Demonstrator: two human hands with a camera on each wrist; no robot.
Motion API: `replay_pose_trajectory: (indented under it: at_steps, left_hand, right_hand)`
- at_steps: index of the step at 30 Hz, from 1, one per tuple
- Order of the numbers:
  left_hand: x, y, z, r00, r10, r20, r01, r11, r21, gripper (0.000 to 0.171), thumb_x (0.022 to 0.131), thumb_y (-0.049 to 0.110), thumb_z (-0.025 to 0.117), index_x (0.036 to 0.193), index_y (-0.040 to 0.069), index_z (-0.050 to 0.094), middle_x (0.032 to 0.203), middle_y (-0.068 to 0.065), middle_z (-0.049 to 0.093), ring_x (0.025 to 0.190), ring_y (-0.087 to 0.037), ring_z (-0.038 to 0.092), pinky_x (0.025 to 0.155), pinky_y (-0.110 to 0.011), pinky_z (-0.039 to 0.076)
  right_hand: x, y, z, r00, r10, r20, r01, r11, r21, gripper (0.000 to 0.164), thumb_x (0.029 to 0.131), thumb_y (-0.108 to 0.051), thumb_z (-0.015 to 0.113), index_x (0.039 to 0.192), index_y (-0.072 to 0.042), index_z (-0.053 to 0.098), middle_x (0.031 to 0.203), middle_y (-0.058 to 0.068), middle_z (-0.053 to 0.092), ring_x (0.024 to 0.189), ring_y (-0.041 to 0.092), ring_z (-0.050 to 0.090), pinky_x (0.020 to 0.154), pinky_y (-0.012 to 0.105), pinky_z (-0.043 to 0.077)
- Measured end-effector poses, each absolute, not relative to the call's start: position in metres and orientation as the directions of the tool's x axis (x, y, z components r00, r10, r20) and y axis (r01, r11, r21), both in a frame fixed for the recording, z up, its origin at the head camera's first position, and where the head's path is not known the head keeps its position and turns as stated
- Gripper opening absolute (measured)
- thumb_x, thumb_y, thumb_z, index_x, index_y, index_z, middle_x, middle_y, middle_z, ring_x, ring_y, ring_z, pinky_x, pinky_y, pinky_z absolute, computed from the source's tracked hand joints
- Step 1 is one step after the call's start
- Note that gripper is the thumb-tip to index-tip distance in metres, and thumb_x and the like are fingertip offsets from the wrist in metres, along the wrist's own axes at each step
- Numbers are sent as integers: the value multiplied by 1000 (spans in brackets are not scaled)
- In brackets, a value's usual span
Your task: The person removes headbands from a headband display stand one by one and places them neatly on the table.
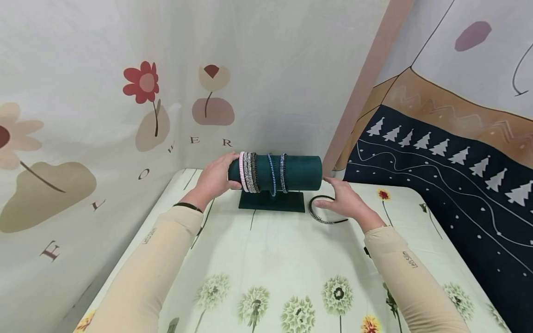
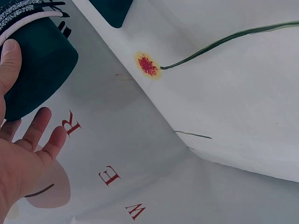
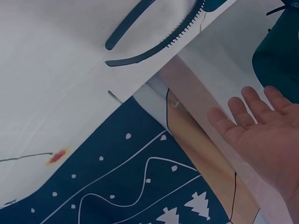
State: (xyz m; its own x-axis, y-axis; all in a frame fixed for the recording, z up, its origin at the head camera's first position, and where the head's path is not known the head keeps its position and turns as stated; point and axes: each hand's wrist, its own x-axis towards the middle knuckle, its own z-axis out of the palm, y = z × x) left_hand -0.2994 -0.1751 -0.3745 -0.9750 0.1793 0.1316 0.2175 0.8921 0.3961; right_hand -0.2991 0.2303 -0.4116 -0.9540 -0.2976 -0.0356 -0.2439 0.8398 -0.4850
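A dark green padded cylinder stand (image 1: 303, 173) stands on the table, carrying several hairbands. At its left end sit a pink hairband (image 1: 243, 172) and, beside that, sparkly grey ones; a blue braided hairband (image 1: 272, 173) and a blue-grey hairband (image 1: 283, 172) are nearer the middle. My left hand (image 1: 216, 178) is at the cylinder's left end, its thumb on the front near the pink hairband, the other fingers spread behind. By the right end my right hand (image 1: 345, 199) has its fingers extended. Below it lies a black toothed hairband (image 1: 320, 219), partly covered by that hand.
The table has a pale floral cloth (image 1: 266, 259). A light curtain (image 1: 283, 83) with flower prints hangs close behind the stand. On the right is a dark blue fabric (image 1: 449, 194) with white tree prints.
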Motion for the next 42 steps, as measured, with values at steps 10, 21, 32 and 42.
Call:
replay_pose_trajectory:
  at_steps: [10,21,32,42]
  left_hand:
    - [-299,-176,-374,-976,183,122,217,893,394,99,89,26,89,169,13,31,179,-11,26,163,-37,30,132,-57,30]
    - [-297,-175,-373,-978,175,114,207,893,400,100,90,26,89,169,14,28,179,-11,24,163,-38,28,132,-57,30]
    - [-297,-175,-373,-977,180,114,211,891,401,99,90,26,88,169,13,29,179,-10,25,164,-37,28,132,-56,30]
    - [-296,-175,-372,-977,182,114,214,888,407,99,90,26,88,169,13,30,179,-10,25,164,-36,28,132,-56,30]
  right_hand:
    - [-300,230,-414,-951,-308,-40,-254,845,-470,100,95,-46,81,168,-4,28,173,24,32,161,48,26,124,72,33]
    - [-301,229,-417,-952,-300,-55,-245,861,-446,98,95,-44,81,167,-3,30,171,24,36,159,48,29,121,71,39]
    - [-301,228,-418,-952,-301,-54,-251,869,-427,97,95,-44,82,167,-3,31,172,23,36,160,48,27,124,71,35]
    - [-300,222,-419,-947,-318,-46,-270,865,-422,95,94,-44,82,165,-1,34,169,24,40,158,49,32,125,69,35]
